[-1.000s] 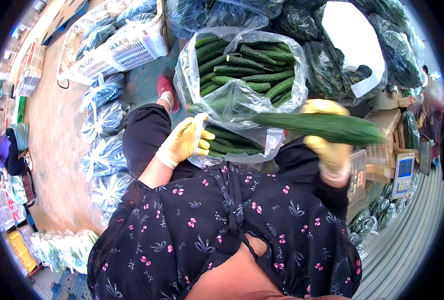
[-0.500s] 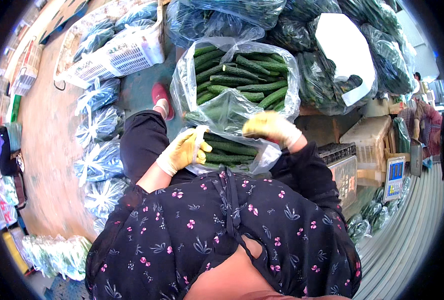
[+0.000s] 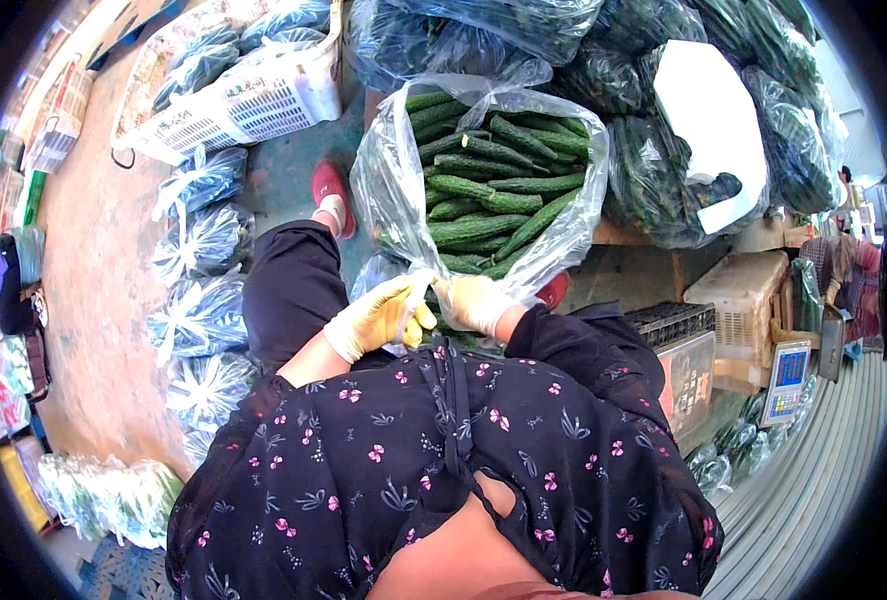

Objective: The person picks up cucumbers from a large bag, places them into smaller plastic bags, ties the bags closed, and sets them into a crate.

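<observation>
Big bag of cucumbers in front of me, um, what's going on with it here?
The left hand, in a yellow glove, pinches a bit of plastic at the near side of the large open bag. The right hand, also gloved, is close beside it; its exact grip is hard to see. The cucumbers lie heaped in the open bag, with neither hand on them. Over to the left, tied bags form a row below a white crate.

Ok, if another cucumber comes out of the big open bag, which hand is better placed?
Likely the right hand: it sits nearer the cucumbers in the big open bag, while the left hand is farther off, to the left.
</observation>
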`<state>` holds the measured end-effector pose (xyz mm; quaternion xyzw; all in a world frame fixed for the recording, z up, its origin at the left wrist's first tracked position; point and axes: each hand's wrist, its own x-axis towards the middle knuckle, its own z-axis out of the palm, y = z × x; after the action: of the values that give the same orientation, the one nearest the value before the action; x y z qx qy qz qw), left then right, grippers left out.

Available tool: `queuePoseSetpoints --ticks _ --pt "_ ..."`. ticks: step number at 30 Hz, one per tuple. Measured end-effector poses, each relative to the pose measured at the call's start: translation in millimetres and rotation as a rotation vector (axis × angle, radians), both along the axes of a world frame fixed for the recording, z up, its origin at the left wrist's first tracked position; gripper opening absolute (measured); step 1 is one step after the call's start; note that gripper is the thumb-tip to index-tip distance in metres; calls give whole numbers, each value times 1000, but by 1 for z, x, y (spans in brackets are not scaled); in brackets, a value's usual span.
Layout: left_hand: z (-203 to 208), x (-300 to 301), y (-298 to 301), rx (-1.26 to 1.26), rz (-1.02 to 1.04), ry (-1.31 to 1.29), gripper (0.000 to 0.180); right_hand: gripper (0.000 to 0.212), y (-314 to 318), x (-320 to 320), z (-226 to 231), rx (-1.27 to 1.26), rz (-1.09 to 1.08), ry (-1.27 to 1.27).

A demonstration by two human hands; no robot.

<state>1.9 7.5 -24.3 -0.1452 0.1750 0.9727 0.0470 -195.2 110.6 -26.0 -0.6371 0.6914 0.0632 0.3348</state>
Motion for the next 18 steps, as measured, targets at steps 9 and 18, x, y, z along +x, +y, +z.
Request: queuePoseSetpoints --ticks 9,18 --pt "5 -12 -3 -21 6 -27 53 34 -37 -77 -61 -559 -68 442" --pt "18 -7 0 -87 39 -50 59 28 -57 -122 28 -649 -55 480"
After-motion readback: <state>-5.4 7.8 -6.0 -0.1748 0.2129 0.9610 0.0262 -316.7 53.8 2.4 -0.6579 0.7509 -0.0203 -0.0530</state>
